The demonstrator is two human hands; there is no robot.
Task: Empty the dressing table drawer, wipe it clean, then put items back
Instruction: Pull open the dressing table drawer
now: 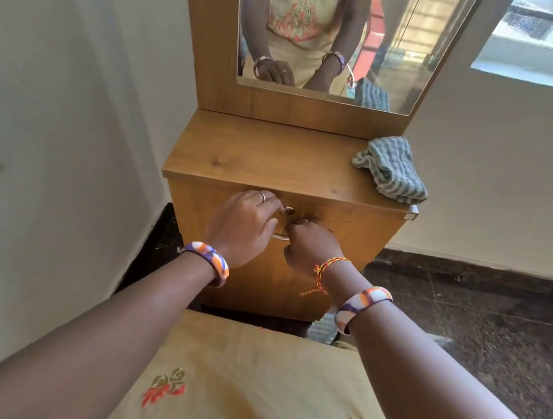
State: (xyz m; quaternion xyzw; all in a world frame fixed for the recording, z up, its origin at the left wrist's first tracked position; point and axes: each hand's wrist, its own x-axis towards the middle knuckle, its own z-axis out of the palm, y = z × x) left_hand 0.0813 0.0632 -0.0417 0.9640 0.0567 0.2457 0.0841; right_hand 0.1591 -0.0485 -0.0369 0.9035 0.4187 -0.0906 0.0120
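Note:
The wooden dressing table (273,160) stands against the wall. Its drawer front (362,233) sits closed under the top. My left hand (242,222) reaches to the front beside a small round lock (288,211), its fingers curled near the metal handle (280,236). My right hand (312,244) curls its fingers round that handle, most of which is hidden behind both hands. A green and white checked cloth (393,169) lies crumpled on the top's right end.
A mirror (389,50) rises behind the table top. A white wall stands at the left, and a window (549,40) at the upper right. Dark stone floor (462,316) spreads to the right. My yellow embroidered garment fills the bottom of the view.

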